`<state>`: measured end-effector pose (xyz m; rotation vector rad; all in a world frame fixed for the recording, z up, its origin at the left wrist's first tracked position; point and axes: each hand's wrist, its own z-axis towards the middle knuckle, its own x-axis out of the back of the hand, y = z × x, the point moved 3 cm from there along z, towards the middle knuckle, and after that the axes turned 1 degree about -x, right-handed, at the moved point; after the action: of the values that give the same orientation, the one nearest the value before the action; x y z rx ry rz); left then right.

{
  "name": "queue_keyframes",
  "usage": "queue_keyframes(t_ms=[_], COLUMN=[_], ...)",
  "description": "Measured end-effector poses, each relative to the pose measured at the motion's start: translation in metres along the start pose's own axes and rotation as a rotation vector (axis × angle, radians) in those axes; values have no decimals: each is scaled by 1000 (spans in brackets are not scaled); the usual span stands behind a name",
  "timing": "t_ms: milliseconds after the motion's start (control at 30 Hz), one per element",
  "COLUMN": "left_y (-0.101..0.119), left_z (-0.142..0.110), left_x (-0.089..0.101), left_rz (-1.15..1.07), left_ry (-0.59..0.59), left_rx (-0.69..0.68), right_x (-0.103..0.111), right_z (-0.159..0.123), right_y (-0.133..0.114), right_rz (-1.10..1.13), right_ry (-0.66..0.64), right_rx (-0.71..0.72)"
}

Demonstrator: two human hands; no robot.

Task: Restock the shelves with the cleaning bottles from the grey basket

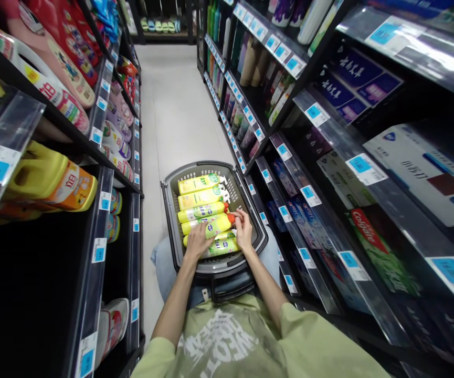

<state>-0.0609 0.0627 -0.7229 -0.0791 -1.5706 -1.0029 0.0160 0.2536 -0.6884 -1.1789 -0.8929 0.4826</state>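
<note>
A grey shopping basket (170,220) with a black rim rests on my lap. Several yellow-green bottles lie side by side in it, among them spray bottles (199,199) with white nozzles. My left hand (198,240) grips the base end of a yellow-green bottle with a red cap (219,224), which lies slightly tilted on top of the others. At its cap end is my right hand (243,229), fingers curled round the red cap. Beneath and nearer to me lies another yellow-green bottle (225,247), partly covered by my hands.
Shelves flank me closely on both sides. Detergent bottles (67,181) stand on the left shelf. Toothpaste boxes (384,252) and white cartons (423,170) fill the right one. A pale floor aisle (179,105) runs ahead to a rack of slippers (159,25).
</note>
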Motion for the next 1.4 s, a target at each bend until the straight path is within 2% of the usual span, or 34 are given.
queue_keyframes(t_ms=[167,300,367,467,633,700,867,933,1033,1100,1400], left_y=[-1,4,8,12,18,17,13,16,21,23,23], left_z=[-3,-7,-9,-12,-14,-13,-15,-17,-19,-19,-20], left_x=[3,4,4,3,0,-2,-8,-11,-15,-15,-8], left_rz=[-190,-276,-291,-293,-351,-375,-400,-404,-361,-310,-264], left_ry=[165,92,46,38,78,53,-140,-210,-344,-389,-324], left_rx=[-28,-153,-204,-199,-165,-120,-60,-82,-115,-125,-163], right_x=[-15,-27,-29,-28,-24,-22,-5,0,4,5,-3], right_z=[-5,-16,-21,-25,-23,-21,-14,-12,-11,-10,-9], right_y=[-2,-2,-4,-8,-10,-6,16,21,21,18,2], right_rz=[-63,-103,-118,-133,-136,-123,-144,-164,-189,-200,-151], right_ry=[-350,-522,-568,-602,-535,-475,-9,75,115,115,72], right_rx=[96,157,169,169,156,137,-35,-65,-88,-81,-58])
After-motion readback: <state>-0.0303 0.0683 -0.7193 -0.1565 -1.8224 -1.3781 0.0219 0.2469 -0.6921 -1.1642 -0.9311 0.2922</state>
